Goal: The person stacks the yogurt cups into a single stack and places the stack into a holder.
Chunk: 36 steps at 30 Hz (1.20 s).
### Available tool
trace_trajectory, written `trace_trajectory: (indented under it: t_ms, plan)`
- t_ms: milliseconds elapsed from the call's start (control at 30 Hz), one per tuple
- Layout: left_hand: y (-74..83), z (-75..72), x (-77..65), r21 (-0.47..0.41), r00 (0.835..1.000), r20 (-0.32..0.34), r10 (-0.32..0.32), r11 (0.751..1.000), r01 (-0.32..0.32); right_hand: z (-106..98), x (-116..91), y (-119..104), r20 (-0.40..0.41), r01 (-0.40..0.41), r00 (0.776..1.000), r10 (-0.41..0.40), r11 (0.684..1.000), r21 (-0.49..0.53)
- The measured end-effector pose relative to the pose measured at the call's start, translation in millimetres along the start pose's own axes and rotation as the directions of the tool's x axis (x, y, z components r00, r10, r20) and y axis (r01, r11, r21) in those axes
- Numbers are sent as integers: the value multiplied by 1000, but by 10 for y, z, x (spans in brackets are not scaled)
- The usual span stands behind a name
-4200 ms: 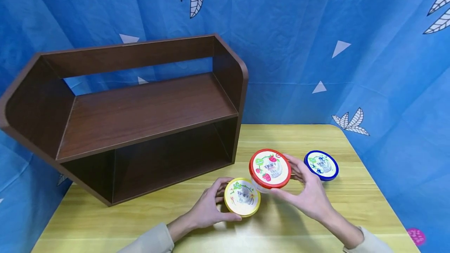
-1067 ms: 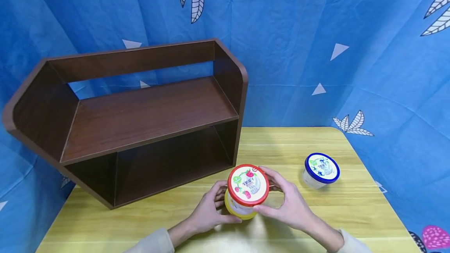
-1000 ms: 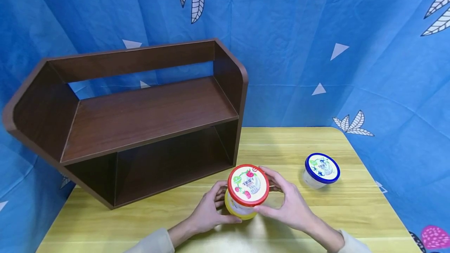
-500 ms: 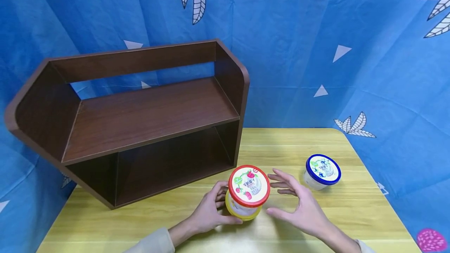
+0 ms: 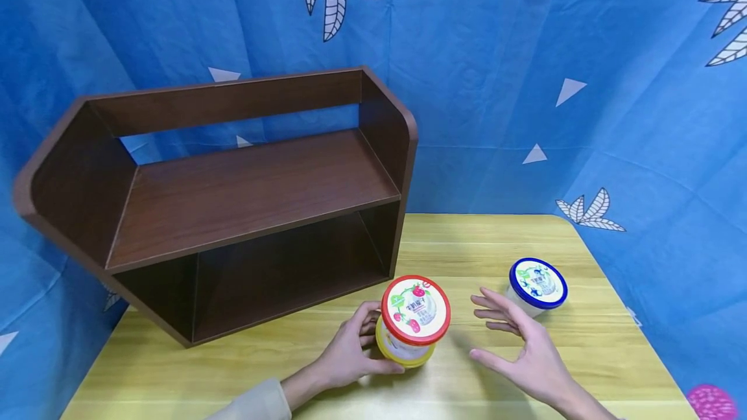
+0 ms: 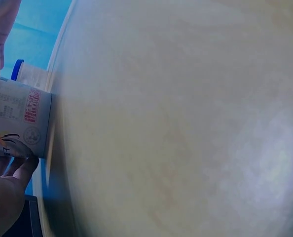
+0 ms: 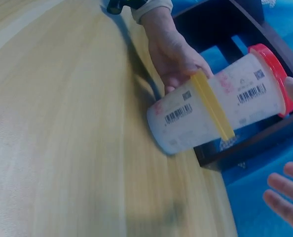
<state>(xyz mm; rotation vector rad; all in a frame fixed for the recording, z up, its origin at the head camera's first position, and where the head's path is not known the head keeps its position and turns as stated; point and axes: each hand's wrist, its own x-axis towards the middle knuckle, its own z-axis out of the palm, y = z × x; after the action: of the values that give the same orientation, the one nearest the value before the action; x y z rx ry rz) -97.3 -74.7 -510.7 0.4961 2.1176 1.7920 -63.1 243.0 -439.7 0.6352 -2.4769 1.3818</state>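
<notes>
Red sits over yellow on my head feed: the red tub (image 5: 416,310) stands upright on the lid of the yellow tub (image 7: 183,116), which rests on the bench (image 5: 467,238) in front of the shelf's right end. My left hand (image 5: 350,349) comes in from the lower left with a pale sleeve (image 5: 257,400) behind the wrist. Its grip is curled round the yellow tub, thumb on the near side, fingers bent round the far side; the palm faces the tub. My right hand (image 5: 528,349) reaches in from the lower right, its grip spread and holding nothing. The thumb points left, well apart from the fingers, which are slightly bent and fanned above it, so the gap faces the stack. In the head view a strip of bare bench shows between those fingertips and the red tub. Just beyond the right knuckles is the blue tub (image 5: 538,284), partly covered by the hand from this angle; I can't tell whether they touch. The dark brown shelf (image 5: 257,193) stands left of the stack, before a blue curtain (image 5: 478,50).
</notes>
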Motion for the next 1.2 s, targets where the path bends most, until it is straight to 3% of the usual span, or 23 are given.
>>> trace_trajectory:
  t_ms: [300, 567, 833, 1200]
  plan:
    - [6, 2, -11, 9, 1000, -8, 2, 1000, -2, -158, -98, 81, -60, 73, 996, -72, 997, 18]
    - [7, -5, -12, 33, 1000, -6, 4, 999, -4, -327, -161, 183, -95, -13, 995, 13, 1000, 2]
    - [9, -18, -8, 46, 1000, -1, 10, 999, -10, -513, -168, 228, -175, -32, 984, 15, 995, -98]
    - [15, -12, 6, 39, 1000, 4, 14, 999, -14, -768, -150, 351, -223, -145, 969, 106, 976, -165]
